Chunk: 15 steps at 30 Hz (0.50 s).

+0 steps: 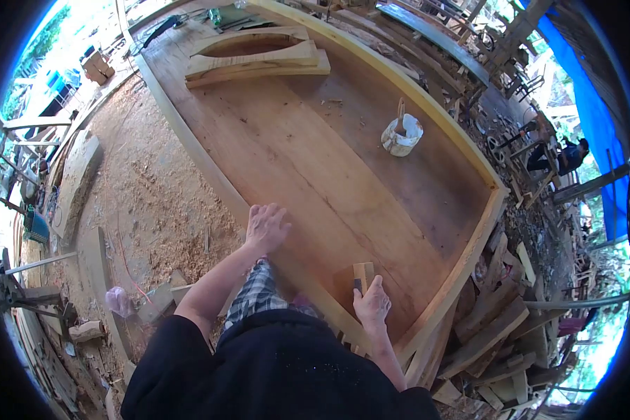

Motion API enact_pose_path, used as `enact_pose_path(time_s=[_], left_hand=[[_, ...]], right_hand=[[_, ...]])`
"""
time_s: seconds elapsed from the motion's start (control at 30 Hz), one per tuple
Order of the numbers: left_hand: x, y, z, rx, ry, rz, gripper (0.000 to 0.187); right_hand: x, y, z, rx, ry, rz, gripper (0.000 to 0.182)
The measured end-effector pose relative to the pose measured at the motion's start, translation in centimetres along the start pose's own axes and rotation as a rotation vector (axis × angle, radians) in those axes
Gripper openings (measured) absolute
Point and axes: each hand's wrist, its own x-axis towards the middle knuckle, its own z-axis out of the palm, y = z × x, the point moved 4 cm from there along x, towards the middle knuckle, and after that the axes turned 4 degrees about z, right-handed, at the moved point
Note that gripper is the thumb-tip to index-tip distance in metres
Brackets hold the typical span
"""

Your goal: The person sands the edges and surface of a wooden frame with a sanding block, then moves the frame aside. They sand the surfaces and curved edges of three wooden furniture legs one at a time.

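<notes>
A large wooden panel (280, 150) with a raised rim lies in front of me. My left hand (267, 227) rests on its near edge, fingers spread and holding nothing. Closer to the right corner, my right hand (372, 306) is wrapped around a small wooden block (363, 274) with a dark side, held low over the panel's surface. The block's lower part is hidden by my fingers.
A white bucket (402, 143) with a stick in it stands on the panel. Curved wooden pieces (255, 61) lie at its far end. Scrap wood (486, 329) is piled at right, and sawdust (164, 189) covers the ground at left. A person (563, 155) sits farther off.
</notes>
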Motion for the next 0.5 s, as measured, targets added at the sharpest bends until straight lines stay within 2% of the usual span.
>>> enact_pose_path(time_s=[0.27,0.4,0.47,0.5], left_hand=[[-0.3,-0.1,-0.1,0.008,0.108,0.003,0.035],[-0.3,-0.3,-0.1,0.003,0.044,0.002,0.039],[0.2,-0.6,0.3,0.049,-0.128,-0.005,0.044],[0.9,-1.0,0.5,0.072,-0.29,-0.029,0.054]], right_hand=[[-0.4,-0.5,-0.8,0.001,0.0,-0.027,0.05],[-0.1,-0.1,0.1,-0.023,0.032,-0.009,0.058],[-0.3,-0.3,-0.1,-0.028,0.072,-0.005,0.058],[-0.4,-0.6,-0.3,-0.039,0.057,0.014,0.059]])
